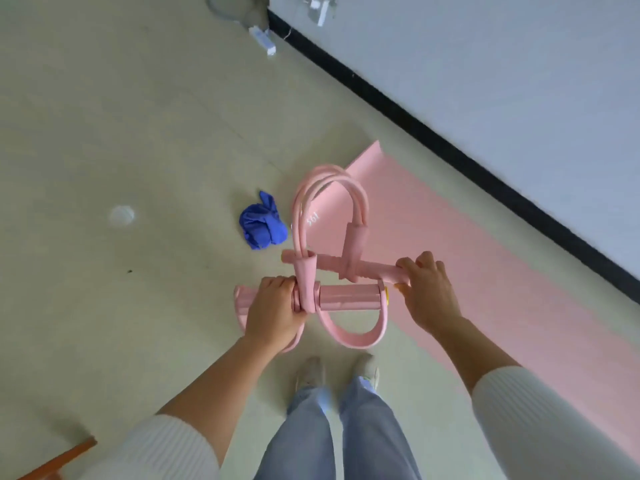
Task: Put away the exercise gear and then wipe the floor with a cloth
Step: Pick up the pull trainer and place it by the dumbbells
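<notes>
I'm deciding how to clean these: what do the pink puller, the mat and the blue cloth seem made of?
The puller: its looped tubes look like smooth matte rubber or latex, curving without kinks; its bars look foam-padded. The mat: probably foam, flat and evenly matte. The cloth: soft fabric, crumpled into folds; fibre unclear.

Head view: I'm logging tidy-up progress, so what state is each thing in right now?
Pedal resistance band: lifted off the floor, tubes bent into a loop, held in both hands.
Left hand: grips the foot bar.
Right hand: grips the handle at its end.
Yoga mat: unrolled, flat on the floor.
Blue cloth: crumpled on the floor, untouched.
</notes>
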`<state>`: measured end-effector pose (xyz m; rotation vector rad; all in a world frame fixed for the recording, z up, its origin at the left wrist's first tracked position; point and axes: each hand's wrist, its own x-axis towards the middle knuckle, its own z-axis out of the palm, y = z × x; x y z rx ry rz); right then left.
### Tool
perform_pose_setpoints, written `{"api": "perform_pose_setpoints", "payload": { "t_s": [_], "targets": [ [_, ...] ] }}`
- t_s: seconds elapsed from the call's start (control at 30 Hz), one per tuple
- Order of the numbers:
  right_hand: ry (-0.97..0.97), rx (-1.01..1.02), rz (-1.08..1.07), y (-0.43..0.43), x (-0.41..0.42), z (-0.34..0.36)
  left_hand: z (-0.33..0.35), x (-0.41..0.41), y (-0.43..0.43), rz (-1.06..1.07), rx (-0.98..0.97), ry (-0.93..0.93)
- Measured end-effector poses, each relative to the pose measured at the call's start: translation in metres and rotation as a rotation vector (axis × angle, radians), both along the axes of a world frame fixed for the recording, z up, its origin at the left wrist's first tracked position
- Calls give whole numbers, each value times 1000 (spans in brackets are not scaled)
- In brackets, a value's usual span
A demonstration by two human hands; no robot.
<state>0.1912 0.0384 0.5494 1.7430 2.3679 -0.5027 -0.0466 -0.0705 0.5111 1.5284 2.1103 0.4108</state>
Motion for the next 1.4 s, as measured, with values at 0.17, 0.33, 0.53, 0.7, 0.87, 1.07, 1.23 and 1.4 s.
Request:
{"api": "perform_pose_setpoints", "payload": {
  "t_s": [0.17, 0.33, 0.53, 0.7, 0.87, 1.07, 1.23, 1.4],
  "targets": [
    [13, 3, -254, -63, 96, 52, 52, 68, 5, -283, 5, -40],
    [30, 13, -492, -135, 202, 74, 81, 171, 2, -556, 5, -51],
    [33, 58, -801, -248, 357, 88, 95, 345, -27, -884, 31, -71],
    [45, 93, -1035, -355, 481, 93, 102, 499, -82, -1093, 59, -22],
    [45, 107, -1242, -445, 575, 103, 115, 629, -131, -1272, 52, -27],
    [15, 167, -1397, -495, 678, 113, 130, 771, -150, -1427, 71, -16],
    [-6, 208, -1464, -505, 786, 111, 128, 898, -149, -1509, 92, -17],
    [-15, 171, -1539, -502, 901, 107, 128, 1023, -145, -1550, 77, -8]
  ]
}}
